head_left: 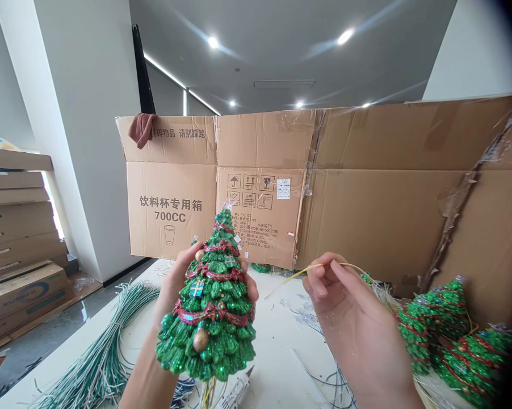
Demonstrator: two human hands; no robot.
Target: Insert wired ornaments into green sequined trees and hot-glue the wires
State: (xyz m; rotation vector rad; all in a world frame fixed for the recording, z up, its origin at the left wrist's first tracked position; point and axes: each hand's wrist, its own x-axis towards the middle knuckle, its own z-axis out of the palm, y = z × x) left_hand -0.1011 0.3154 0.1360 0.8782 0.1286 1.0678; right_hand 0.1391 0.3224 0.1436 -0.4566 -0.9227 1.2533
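L hand (pixel 173 289) is wrapped round the back of a glitter tree (pixel 209 307), fingers closed on its mid tiers. It holds the tree upright in the air over the near edge of the bench (pixel 277 341). R hand (pixel 353 324) is mostly closed, thumb & forefinger pinching a thin wire (pixel 311 268). The wire's free end points toward the tree but stays apart from it.

Step in hand, as I read it: bringing wire & tree together. To do it well, I'd:
- steady the tree, maybe rest the wrist on the bench
- pinch the wire nearer its tip so it flexes less
- grip the tree by its body, not by the glued-on baubles, bow or gift box

Count:
- Trees: 1 in hand, approx 3 more (pixel 447 309) at the bench's right edge. They overlap & are cut off by the frame, so can't be sure.
- Wires: 1 in hand. The wire bundle (pixel 111 335) along the left edge has too many to count.
- Cardboard boxes (pixel 173 199) line the far edge, w/ 1 brown cloth (pixel 142 128) hung on a flap.
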